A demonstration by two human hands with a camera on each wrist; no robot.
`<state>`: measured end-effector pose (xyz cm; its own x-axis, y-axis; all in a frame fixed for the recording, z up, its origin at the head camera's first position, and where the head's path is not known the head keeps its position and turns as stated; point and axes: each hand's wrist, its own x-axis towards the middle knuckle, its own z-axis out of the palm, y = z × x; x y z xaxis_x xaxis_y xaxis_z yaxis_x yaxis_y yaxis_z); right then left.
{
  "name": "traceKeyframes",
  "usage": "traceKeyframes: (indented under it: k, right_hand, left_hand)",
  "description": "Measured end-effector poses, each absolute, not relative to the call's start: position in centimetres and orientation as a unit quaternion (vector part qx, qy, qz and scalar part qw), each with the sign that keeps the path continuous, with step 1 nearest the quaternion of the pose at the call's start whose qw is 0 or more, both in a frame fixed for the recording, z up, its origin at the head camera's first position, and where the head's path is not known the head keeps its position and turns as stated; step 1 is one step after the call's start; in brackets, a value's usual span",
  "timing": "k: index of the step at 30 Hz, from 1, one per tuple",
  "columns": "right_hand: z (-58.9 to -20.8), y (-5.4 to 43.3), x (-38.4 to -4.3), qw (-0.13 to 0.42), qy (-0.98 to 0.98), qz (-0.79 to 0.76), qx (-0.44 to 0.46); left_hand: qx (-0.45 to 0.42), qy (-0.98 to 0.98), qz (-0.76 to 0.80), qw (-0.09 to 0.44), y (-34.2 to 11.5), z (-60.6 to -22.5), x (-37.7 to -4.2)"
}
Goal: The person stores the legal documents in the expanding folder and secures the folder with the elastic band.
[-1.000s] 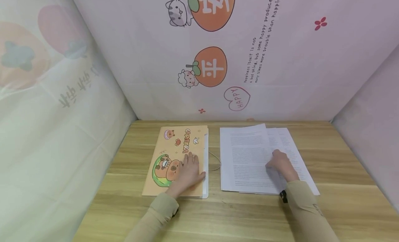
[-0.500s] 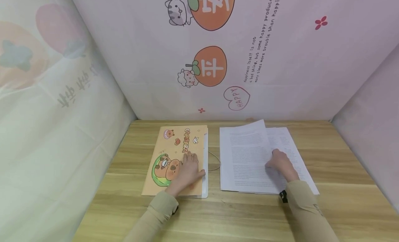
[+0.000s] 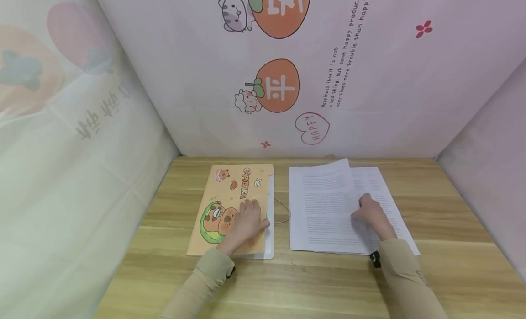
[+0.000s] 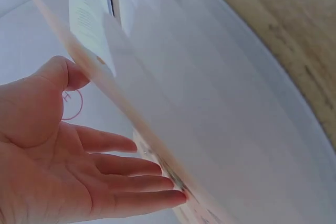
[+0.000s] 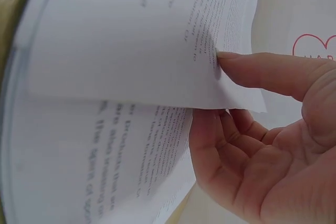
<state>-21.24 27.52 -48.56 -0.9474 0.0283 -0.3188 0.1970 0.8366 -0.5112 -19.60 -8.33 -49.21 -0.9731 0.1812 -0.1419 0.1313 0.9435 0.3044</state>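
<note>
My left hand (image 3: pixel 245 222) rests on the orange cover of a cartoon capybara folder (image 3: pixel 222 184). Its fingers lie spread and nearly straight on the cover in the left wrist view, with the thumb (image 4: pixel 77 77) at the cover's edge. A white inner surface (image 4: pixel 184 77) shows beyond that edge. To the right, my right hand (image 3: pixel 371 217) pinches the edge of a printed sheet of paper (image 3: pixel 324 204) between thumb and curled fingers. This sheet is partly raised, its far corner tipped up, over more printed sheets (image 3: pixel 386 195).
A thin elastic loop (image 3: pixel 284 212) extends from the folder toward the papers. Both lie on a wood-grain table (image 3: pixel 320 282). White printed cloth walls (image 3: pixel 197 104) stand at the back and both sides.
The far corner of the pinched sheet has risen slightly. The folder cover's right edge has shifted a little left, baring slightly more white. Both hands stay nearly in place.
</note>
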Motion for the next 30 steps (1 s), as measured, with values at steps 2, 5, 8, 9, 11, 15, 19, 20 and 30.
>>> traceKeyframes:
  k: [2,5,8,9,11,15,19,20,30]
  right_hand:
    - [-48.7,27.7,-21.3,0.149,0.948,-0.275,0.058]
    - [-48.7,27.8,-21.4,0.150,0.949,-0.273,0.056]
    - [-48.7,28.0,-21.5,0.153,0.948,-0.272,0.056]
    - [-48.7,28.0,-21.5,0.154,0.948,-0.273,0.056]
    - [-48.7,28.1,-21.5,0.153,0.949,-0.272,0.055]
    - [-48.6,28.1,-21.4,0.150,0.948,-0.273,0.057]
    - [-48.6,28.2,-21.3,0.145,0.948,-0.277,0.058]
    - [-48.7,28.2,-21.3,0.144,0.948,-0.277,0.058]
    - [-48.5,27.6,-20.4,0.137,0.947,-0.283,0.072]
  left_hand:
    - [0.082,0.982,0.151,0.082,-8.2,-49.0,-19.6]
    - [0.082,0.981,0.154,0.080,-8.2,-48.7,-19.5]
    - [0.082,0.981,0.156,0.078,-8.1,-48.5,-19.5]
    - [0.082,0.981,0.156,0.078,-8.1,-48.5,-19.4]
    - [0.085,0.981,0.156,0.075,-8.1,-48.4,-19.4]
    - [0.093,0.981,0.157,0.070,-8.0,-48.3,-19.3]
    - [0.100,0.979,0.163,0.072,-8.1,-48.1,-19.3]
    - [0.101,0.979,0.164,0.073,-8.1,-48.0,-19.2]
    - [0.131,0.974,0.161,0.089,-8.9,-47.5,-19.1]
